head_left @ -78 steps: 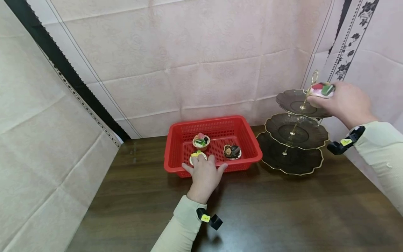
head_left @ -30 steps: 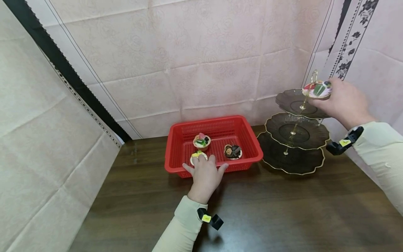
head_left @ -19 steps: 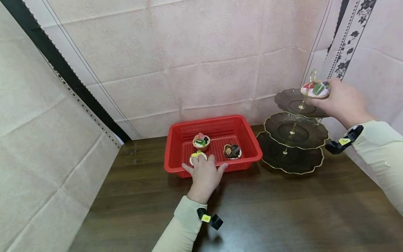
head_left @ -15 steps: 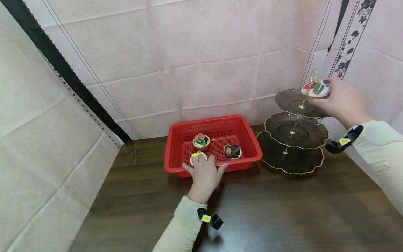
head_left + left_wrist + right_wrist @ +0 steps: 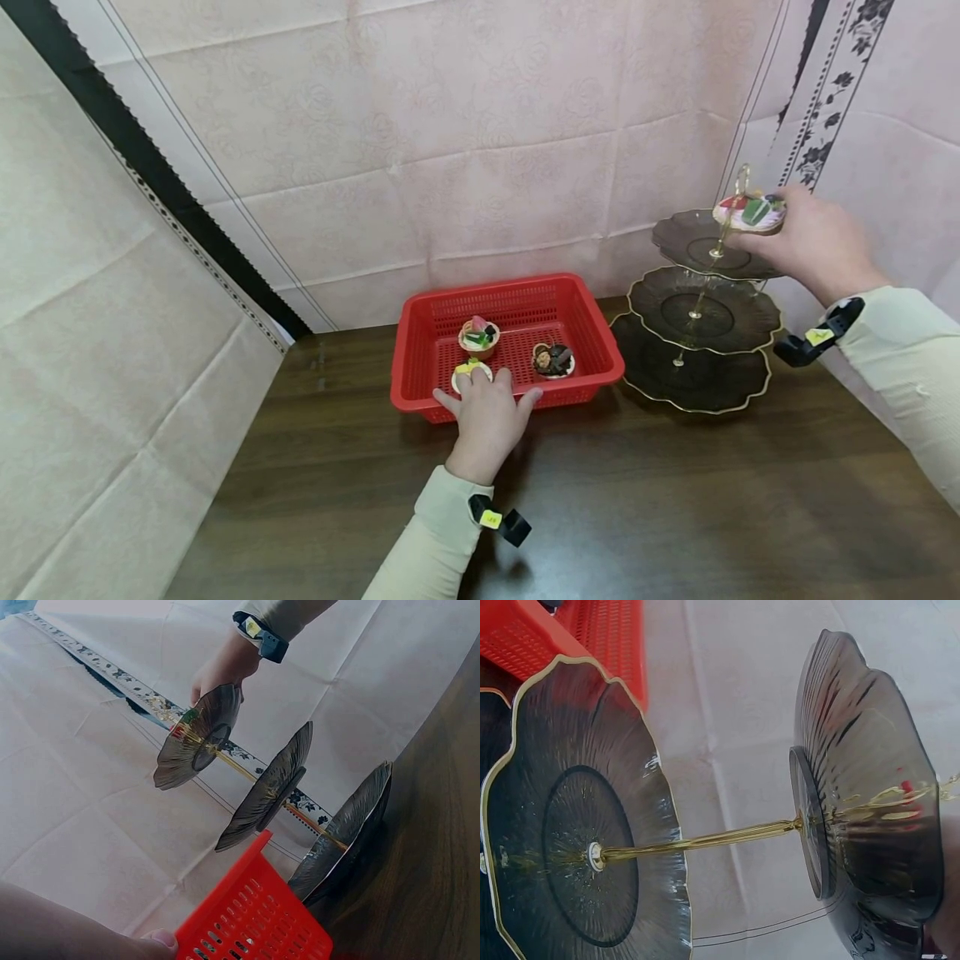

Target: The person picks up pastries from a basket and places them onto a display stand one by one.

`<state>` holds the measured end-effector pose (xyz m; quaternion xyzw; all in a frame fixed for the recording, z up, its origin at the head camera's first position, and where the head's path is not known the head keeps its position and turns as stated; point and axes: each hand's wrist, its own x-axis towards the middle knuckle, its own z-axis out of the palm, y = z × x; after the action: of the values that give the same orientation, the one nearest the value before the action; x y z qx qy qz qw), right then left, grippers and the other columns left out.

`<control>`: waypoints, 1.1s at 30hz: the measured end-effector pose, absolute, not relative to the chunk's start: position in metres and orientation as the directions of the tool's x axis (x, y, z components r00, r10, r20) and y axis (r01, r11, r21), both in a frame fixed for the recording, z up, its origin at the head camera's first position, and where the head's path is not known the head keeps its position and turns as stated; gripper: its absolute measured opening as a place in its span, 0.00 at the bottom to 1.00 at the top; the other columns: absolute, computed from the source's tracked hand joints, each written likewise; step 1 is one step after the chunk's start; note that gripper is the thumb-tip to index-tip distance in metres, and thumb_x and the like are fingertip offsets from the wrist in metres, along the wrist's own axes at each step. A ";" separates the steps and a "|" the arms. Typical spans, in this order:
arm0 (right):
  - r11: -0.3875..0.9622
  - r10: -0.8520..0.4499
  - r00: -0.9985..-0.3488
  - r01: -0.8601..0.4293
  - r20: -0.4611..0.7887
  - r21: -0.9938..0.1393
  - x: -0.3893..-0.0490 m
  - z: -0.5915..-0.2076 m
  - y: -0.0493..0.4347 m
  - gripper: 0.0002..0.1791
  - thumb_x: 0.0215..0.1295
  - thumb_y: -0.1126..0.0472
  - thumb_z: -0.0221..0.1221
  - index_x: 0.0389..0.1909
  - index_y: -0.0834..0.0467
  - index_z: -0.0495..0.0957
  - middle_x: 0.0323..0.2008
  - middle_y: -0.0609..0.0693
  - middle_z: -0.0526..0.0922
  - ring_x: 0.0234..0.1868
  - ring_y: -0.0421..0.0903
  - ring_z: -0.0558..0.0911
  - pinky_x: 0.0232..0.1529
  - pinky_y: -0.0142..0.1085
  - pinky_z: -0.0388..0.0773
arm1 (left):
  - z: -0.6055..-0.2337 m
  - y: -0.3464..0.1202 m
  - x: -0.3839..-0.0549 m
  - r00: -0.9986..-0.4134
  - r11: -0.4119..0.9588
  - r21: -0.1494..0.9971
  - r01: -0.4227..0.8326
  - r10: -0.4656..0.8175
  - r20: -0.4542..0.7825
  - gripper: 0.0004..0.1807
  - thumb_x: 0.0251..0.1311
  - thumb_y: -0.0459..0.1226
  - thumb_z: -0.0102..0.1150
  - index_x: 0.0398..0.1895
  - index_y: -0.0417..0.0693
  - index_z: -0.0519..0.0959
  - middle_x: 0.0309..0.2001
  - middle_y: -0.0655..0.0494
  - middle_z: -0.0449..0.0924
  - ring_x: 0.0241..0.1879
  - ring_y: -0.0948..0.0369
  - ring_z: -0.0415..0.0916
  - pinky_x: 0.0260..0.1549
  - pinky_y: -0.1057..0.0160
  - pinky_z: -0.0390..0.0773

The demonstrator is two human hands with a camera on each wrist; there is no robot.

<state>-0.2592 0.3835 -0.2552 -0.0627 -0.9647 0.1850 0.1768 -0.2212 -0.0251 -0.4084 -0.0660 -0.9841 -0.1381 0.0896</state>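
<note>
In the head view, my right hand point(image 5: 821, 242) holds a cupcake point(image 5: 753, 215) with white cream and red and green toppings at the top tier of a three-tier stand point(image 5: 697, 312). The cupcake is right by the gold centre rod; I cannot tell if its base touches the plate. My left hand point(image 5: 487, 421) reaches over the near rim of a red basket point(image 5: 600, 371), fingers spread. Its fingertips are at a yellow-topped cupcake point(image 5: 467, 372), which they partly hide. In the left wrist view, the left thumb point(image 5: 161, 939) shows beside the basket's edge.
Inside the basket are also a cupcake with pink and green toppings point(image 5: 479, 336) and a chocolate-topped cupcake point(image 5: 553, 361). The stand's dark, gold-edged plates are close to the basket's right side. Pale cloth point(image 5: 510, 167) hangs behind the brown wooden table point(image 5: 600, 500).
Compared with the earliest frame, the cupcake in my right hand has shifted slightly left toward the rod, and its top shows more fully. My left hand stays put.
</note>
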 end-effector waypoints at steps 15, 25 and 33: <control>0.899 0.227 -0.936 0.094 0.270 -0.428 -0.251 -0.242 0.380 0.62 0.60 0.33 0.65 0.77 0.69 0.45 0.56 0.78 0.69 0.57 0.77 0.62 0.55 0.65 0.58 | -0.408 -0.025 -0.220 -0.973 0.951 0.264 0.160 0.107 0.203 0.32 0.61 0.64 0.60 0.53 0.49 0.81 0.49 0.39 0.76 0.58 0.39 0.66 0.58 0.18 0.49; 0.816 0.342 -0.871 0.089 0.352 -0.571 -0.231 -0.228 0.352 0.53 0.62 0.37 0.63 0.76 0.66 0.53 0.57 0.68 0.70 0.60 0.70 0.63 0.38 0.47 0.63 | -0.409 -0.025 -0.220 -0.970 0.953 0.256 0.163 0.107 0.220 0.31 0.61 0.64 0.61 0.53 0.49 0.81 0.50 0.39 0.76 0.57 0.39 0.67 0.58 0.18 0.49; 0.799 0.284 -0.839 -0.061 0.465 -0.598 -0.216 -0.227 0.308 0.37 0.64 0.43 0.62 0.61 0.66 0.64 0.55 0.63 0.72 0.52 0.58 0.71 0.40 0.38 0.64 | -0.406 -0.025 -0.217 -0.972 0.964 0.210 0.161 0.117 0.205 0.25 0.65 0.58 0.61 0.52 0.50 0.81 0.55 0.38 0.75 0.60 0.38 0.66 0.58 0.18 0.51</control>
<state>-0.2161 0.3078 -0.2275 -0.0613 -0.9069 0.3111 0.2774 -0.2171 -0.0249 -0.4056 -0.0703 -0.9864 -0.1134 0.0961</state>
